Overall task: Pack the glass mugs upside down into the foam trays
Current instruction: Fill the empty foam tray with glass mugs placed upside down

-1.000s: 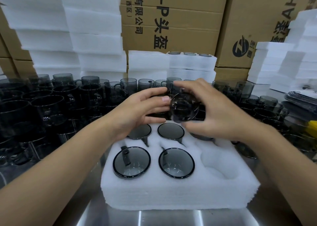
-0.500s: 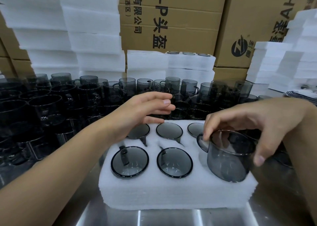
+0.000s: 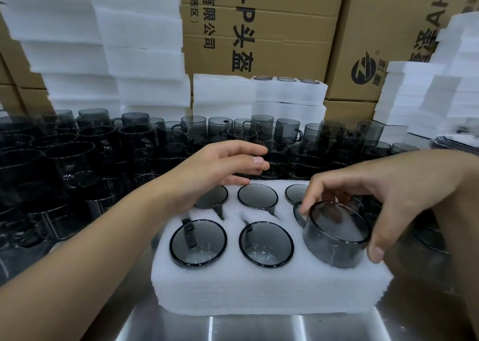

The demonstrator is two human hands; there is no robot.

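A white foam tray [image 3: 259,289] lies on the steel table in front of me. Several smoky grey glass mugs sit upside down in its pockets, among them the front left one [image 3: 198,242] and the front middle one [image 3: 266,243]. My right hand [image 3: 383,193] grips another upside-down glass mug [image 3: 334,237] by its base, partly sunk into the front right pocket and still standing above the foam. My left hand [image 3: 220,169] hovers over the tray's back left corner with its fingers apart and nothing in it.
Many loose grey mugs [image 3: 103,154] crowd the table to the left, behind and to the right of the tray. Stacks of white foam trays [image 3: 108,42] and cardboard boxes [image 3: 259,30] rise behind them. Bare steel tabletop [image 3: 233,327] shows in front.
My right hand took the mug from between both hands, turned it upside down and lowered it into the front right pocket. My left hand let go and stayed over the tray's back left.
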